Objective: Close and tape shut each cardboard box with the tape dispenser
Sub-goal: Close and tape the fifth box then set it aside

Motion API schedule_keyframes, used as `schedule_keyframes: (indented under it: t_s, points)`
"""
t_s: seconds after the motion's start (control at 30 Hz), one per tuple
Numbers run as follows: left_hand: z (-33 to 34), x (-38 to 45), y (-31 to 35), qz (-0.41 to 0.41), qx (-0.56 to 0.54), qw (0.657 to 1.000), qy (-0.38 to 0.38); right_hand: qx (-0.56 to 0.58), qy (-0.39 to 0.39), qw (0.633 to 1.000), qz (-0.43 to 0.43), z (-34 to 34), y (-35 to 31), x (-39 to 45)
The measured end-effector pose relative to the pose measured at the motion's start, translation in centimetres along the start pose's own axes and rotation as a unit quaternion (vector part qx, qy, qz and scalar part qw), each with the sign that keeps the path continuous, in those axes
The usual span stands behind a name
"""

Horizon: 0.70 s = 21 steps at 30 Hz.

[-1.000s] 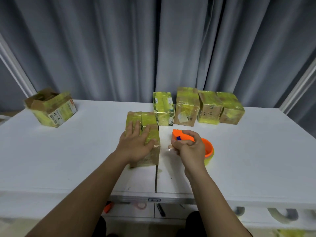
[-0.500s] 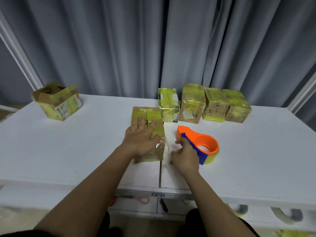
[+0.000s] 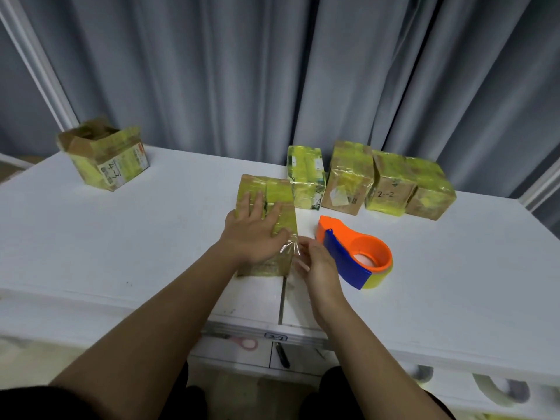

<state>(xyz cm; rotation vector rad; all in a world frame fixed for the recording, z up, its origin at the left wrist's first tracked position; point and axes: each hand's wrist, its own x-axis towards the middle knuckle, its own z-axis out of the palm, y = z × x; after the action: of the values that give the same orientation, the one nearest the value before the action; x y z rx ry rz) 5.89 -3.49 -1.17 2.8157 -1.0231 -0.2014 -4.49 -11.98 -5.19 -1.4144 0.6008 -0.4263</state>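
L hand [image 3: 253, 234] lies flat, fingers straight and spread, palm down on top of the closed yellow-taped brown cardboard box [image 3: 266, 204] near the table's front-centre; it presses the lid, gripping nothing. R hand [image 3: 318, 265] is just right of that box, at its near right corner, fingers fairly straight and relaxed, fingertips at a crinkled loose end of clear tape [image 3: 289, 247] sticking off the box edge. Can't tell if the fingers actually pinch the tape or only touch it.

Orange plastic tape dispenser w/ blue blade guard and yellowish tape roll [image 3: 354, 253] sits on the white tabletop [image 3: 151, 237] just right of the R hand, touching or nearly touching the back of it; nobody's holding it.

Behind, along the back edge, a row of 4 closed, yellow-taped cardboard boxes: a small greenish-yellow one [image 3: 306, 177] directly behind the pressed box, then a taller brown one w/ a white label [image 3: 348, 177], then one marked "2-2" [image 3: 391, 186], then the rightmost one [image 3: 430, 189], all side by side and touching. Far left, well apart, an open-topped cardboard box marked "4-3" [image 3: 106, 156], flaps up.

Grey pleated curtain [image 3: 272, 71] hangs behind the table. Under the front edge, a shelf w/ pink-handled scissors [image 3: 242, 342] and a dark marker [image 3: 283, 356].
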Motion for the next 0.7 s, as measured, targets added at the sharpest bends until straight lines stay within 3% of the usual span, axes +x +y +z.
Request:
schedule_keyframes:
  t_s: [0.1,0.2,0.33,0.43,0.53,0.6,0.67,0.7]
  points:
    - [-0.2,-0.1,0.1,0.000,-0.007,1.000,-0.003,-0.086,-0.038,0.995,0.034,-0.2,0.4,0.0]
    - [-0.6,-0.2,0.1,0.004,-0.012,1.000,-0.010,-0.085,-0.011,0.995,0.055,-0.7,-0.6,-0.3]
    - [-1.0,-0.1,-0.6,0.022,-0.014,1.000,-0.011,-0.019,0.083,0.996,-0.007,-1.1,-1.7,-0.3]
    - [-1.3,0.3,-1.2,0.040,-0.010,0.999,-0.018,0.052,0.045,0.996,-0.055,-0.5,-2.3,-0.1]
    - [-1.5,0.7,-1.8,0.066,-0.126,0.990,0.001,-0.025,-0.001,0.994,-0.107,0.1,-1.7,0.4]
    - [-1.8,0.3,-2.2,0.093,-0.339,0.934,0.063,-0.080,-0.006,0.987,-0.137,0.3,-1.2,0.7]
    - [-2.3,-0.5,-2.9,0.064,-0.563,0.811,0.147,-0.095,-0.005,0.984,-0.154,0.3,-1.0,1.0]
    - [-2.3,-0.8,-3.5,0.029,-0.612,0.767,0.191,-0.102,-0.005,0.982,-0.158,0.4,-0.9,1.1]
